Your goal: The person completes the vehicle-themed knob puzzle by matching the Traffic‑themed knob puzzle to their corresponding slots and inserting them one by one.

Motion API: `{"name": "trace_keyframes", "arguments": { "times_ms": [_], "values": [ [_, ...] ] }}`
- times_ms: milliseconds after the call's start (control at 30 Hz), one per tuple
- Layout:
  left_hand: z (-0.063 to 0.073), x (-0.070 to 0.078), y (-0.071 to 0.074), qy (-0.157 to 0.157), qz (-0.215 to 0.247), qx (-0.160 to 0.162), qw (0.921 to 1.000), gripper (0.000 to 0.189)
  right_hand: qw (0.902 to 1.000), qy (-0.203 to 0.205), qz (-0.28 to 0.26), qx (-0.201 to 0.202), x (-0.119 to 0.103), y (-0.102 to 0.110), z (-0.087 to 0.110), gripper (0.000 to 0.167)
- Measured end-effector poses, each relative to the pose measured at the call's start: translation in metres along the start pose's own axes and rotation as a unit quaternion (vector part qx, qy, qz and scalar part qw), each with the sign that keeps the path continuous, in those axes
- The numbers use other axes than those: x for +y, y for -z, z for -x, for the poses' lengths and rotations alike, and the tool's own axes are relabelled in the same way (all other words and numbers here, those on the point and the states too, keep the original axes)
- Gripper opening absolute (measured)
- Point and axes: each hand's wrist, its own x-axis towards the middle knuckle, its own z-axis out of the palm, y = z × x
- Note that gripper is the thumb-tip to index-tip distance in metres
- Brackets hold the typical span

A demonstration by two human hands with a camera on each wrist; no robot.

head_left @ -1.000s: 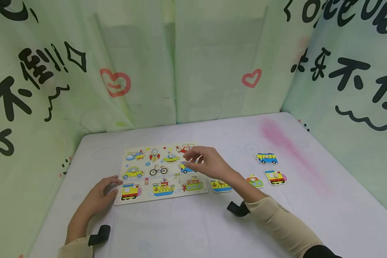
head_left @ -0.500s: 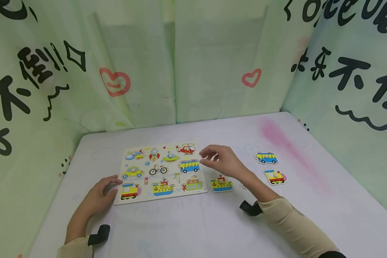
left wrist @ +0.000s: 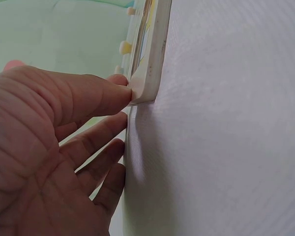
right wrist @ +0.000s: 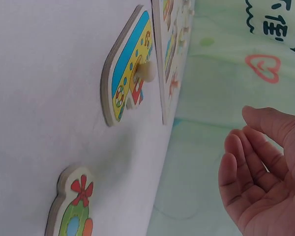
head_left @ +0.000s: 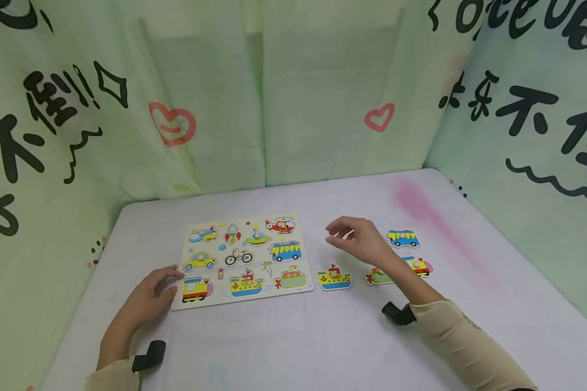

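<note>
Seemingly between placements: right hand (head_left: 359, 241) – curved loosely, holding nothing – hovers beyond the board's (head_left: 221, 296) right edge, above the ship (head_left: 335, 279); relaxed left hand (head_left: 149, 298) touches its left edge. Next probably calls for pinching a knob (right wrist: 146, 72).

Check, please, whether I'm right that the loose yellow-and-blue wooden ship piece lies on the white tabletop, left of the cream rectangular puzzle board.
Not quite: the loose ship piece lies right of the puzzle board, as the head view shows; it does lie on the white tabletop.
</note>
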Motion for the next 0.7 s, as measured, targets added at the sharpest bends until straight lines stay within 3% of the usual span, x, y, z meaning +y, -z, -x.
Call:
{"name": "trace_keyframes", "arguments": {
  "times_ms": [700],
  "values": [
    [0.0,-0.003,0.0,-0.001,0.002,-0.003,1.0,0.036,0.997,-0.061,0.018,0.045,0.062,0.042,0.024,0.025]
  ]
}}
